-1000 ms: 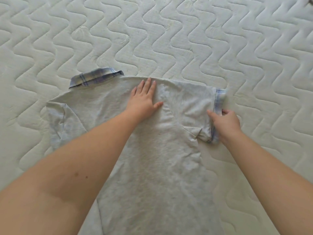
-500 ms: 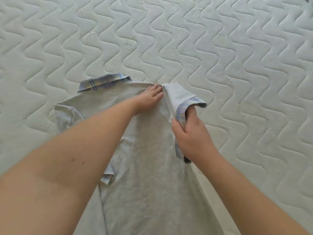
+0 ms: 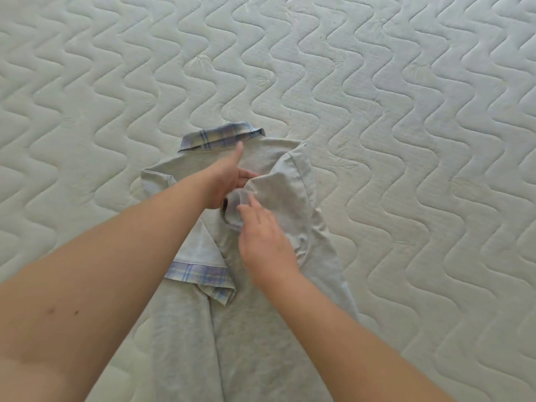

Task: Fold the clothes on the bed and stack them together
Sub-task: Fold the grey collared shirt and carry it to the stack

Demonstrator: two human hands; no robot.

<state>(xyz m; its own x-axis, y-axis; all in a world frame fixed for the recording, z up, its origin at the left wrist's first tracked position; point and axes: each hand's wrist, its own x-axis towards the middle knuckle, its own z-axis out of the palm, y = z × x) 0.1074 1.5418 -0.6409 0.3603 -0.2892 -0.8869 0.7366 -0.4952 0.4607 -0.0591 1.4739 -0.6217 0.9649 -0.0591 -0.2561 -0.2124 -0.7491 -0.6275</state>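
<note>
Two bare hands work on one light grey short-sleeved polo shirt (image 3: 255,329) with a blue-and-yellow plaid collar (image 3: 222,136), lying back-up at the centre of the white wave-quilted mattress (image 3: 420,111). The left hand (image 3: 224,181), thumb extended toward the collar, pinches a fold of the grey fabric. The right hand (image 3: 265,242) rests on the folded-in right sleeve with fingers straight and relaxed. The left sleeve's plaid cuff (image 3: 200,275) lies folded across the shirt body. No legible label or writing is visible.

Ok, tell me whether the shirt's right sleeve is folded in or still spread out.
Folded in. The right sleeve lies turned over the grey shirt body, with the right hand on it.
</note>
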